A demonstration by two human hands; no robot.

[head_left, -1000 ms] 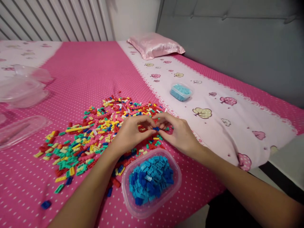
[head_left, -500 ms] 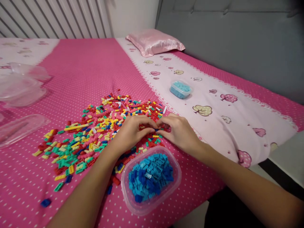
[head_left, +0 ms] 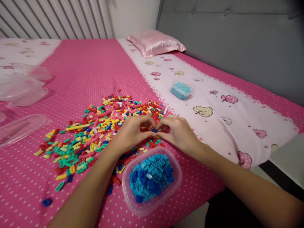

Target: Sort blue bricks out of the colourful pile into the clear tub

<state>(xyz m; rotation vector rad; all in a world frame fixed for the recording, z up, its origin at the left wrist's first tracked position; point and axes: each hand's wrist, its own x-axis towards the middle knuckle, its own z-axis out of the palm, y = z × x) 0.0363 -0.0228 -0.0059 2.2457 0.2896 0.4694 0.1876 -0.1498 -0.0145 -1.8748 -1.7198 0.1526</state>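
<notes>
My left hand (head_left: 134,130) and my right hand (head_left: 174,128) meet fingertip to fingertip over the right part of a spread pile of small plastic building bricks (head_left: 95,126). Between the pinched fingers shows a small dark blue brick (head_left: 154,130), gripped from both sides. The pile mixes red, yellow, green, pink, white and blue pieces. Just below my hands stands an open clear plastic tub (head_left: 128,202) holding a heap of light and dark blue bricks (head_left: 152,177). My fingers partly cover the bricks beneath them.
Farther off on the bedspread (head_left: 87,66) sits a smaller clear tub (head_left: 181,90) of light blue bricks. Clear plastic containers (head_left: 21,85) and a lid (head_left: 23,128) lie at the left. A pink pillow (head_left: 155,43) rests near the grey headboard (head_left: 232,47). One blue brick (head_left: 47,202) lies apart, lower left.
My fingertips stay together on the blue brick, which now shows more clearly between them. The view has shifted very slightly; the tubs and pile look the same.
</notes>
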